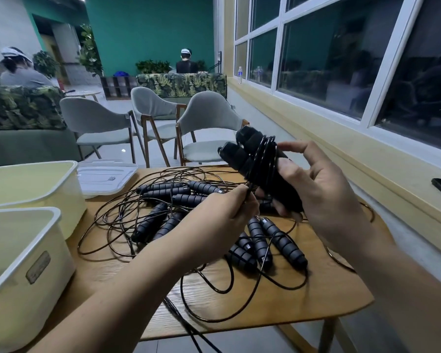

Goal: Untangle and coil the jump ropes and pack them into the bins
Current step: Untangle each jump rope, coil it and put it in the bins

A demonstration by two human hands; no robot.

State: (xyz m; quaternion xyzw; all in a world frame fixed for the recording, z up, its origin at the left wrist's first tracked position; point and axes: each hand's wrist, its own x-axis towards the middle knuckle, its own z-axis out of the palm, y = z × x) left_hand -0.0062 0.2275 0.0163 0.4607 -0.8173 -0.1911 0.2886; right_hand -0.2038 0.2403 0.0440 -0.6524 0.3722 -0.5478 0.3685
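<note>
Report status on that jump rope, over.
Right hand grips two handles, cord wrapped round them. Left hand pinches the cord below them. Tangled ropes cover table; no rope seen in bins. Nothing in the way.

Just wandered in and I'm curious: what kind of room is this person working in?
Probably a lounge or shared common room: grey chairs, leaf-patterned sofas and potted plants, with big windows along one side.

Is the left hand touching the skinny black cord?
Touching. The head view shows the left hand pinching the cord at its fingertips, just below the paired handles gripped by the right hand.
</note>
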